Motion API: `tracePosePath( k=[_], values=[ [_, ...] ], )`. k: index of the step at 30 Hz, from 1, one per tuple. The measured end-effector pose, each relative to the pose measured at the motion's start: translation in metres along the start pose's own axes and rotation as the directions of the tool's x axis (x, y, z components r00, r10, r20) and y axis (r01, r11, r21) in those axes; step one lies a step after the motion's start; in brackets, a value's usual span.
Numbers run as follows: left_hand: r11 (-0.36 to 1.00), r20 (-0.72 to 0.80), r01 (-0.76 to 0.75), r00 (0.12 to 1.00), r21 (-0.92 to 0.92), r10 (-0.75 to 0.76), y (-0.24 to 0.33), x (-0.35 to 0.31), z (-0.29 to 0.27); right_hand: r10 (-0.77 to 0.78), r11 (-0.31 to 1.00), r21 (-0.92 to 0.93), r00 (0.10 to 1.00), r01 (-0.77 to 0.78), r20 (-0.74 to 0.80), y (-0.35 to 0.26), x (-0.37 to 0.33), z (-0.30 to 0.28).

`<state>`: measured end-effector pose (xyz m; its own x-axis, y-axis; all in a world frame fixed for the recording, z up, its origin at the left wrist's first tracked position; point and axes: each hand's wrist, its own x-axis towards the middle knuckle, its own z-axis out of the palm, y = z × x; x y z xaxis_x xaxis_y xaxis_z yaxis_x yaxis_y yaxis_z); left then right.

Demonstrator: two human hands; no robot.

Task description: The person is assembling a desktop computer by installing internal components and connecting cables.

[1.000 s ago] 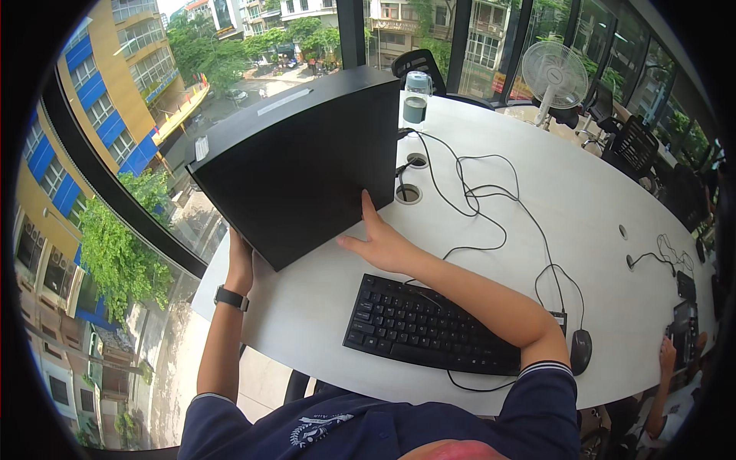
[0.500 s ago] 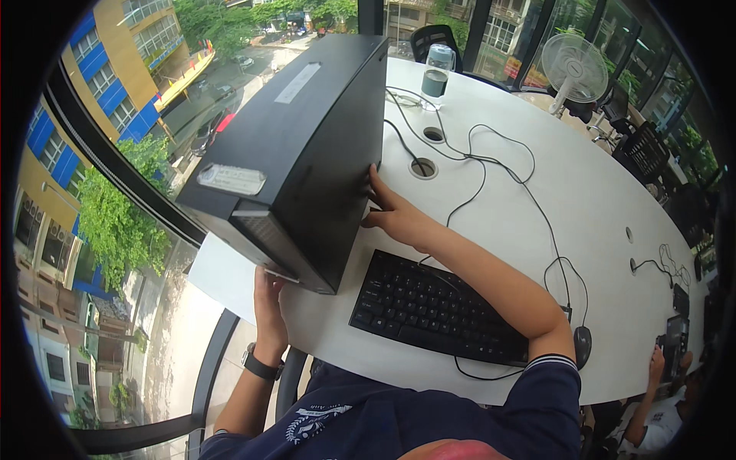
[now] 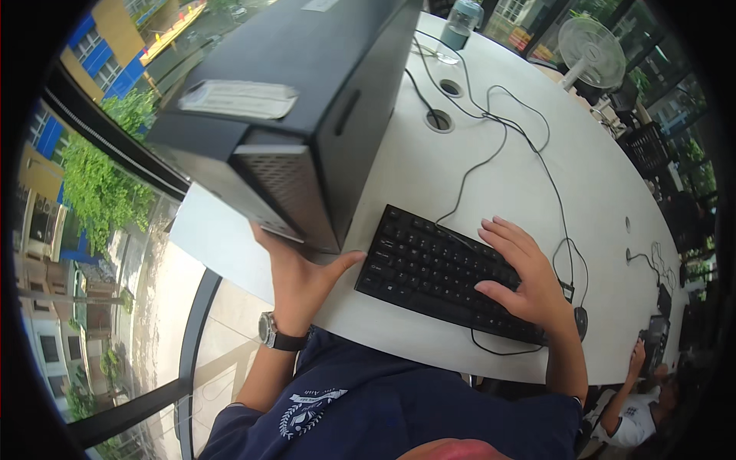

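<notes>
A black computer tower [image 3: 360, 138] stands upright at the table's left end, a worn pale label on its top and a perforated grey front panel. My left hand [image 3: 295, 272], a watch on its wrist, is at the tower's lower front edge. Its thumb stretches out to the right, past the tower's corner; the fingertips are hidden by the tower. Over the right half of a black keyboard [image 3: 429, 268] hovers or rests my right hand [image 3: 525, 272], open, fingers spread, holding nothing. Whether it touches the keys I cannot tell.
Black cables [image 3: 491, 115] trail across the white table [image 3: 583, 199] past round cable holes [image 3: 441, 121]. A water bottle [image 3: 460, 31] stands at the far side. A mouse [image 3: 581, 322] lies right of the keyboard. Beyond are a fan [image 3: 590, 52], chairs and another person [image 3: 636, 414] at the right.
My right hand has left the tower's right side and come over the keyboard. My left thumb now stretches out. The tower looks larger and the view has shifted.
</notes>
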<state>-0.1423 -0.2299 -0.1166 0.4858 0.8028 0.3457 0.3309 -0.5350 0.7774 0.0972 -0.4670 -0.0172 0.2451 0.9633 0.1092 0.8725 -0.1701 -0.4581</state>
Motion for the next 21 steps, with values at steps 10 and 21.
tracePosePath(
  k=[10, 21],
  values=[
    [0.989, 0.017, 0.138, 0.990, -0.050, -0.138, -0.007, 0.028, 0.016, 0.495, 0.828, -0.229, 0.859, -0.512, -0.132, 0.004, -0.159, 0.033],
    [0.997, -0.043, -0.009, 0.999, -0.074, 0.006, -0.027, 0.010, -0.004, 0.369, 0.860, -0.260, 0.887, -0.440, -0.278, 0.017, -0.172, 0.047]
  ],
)
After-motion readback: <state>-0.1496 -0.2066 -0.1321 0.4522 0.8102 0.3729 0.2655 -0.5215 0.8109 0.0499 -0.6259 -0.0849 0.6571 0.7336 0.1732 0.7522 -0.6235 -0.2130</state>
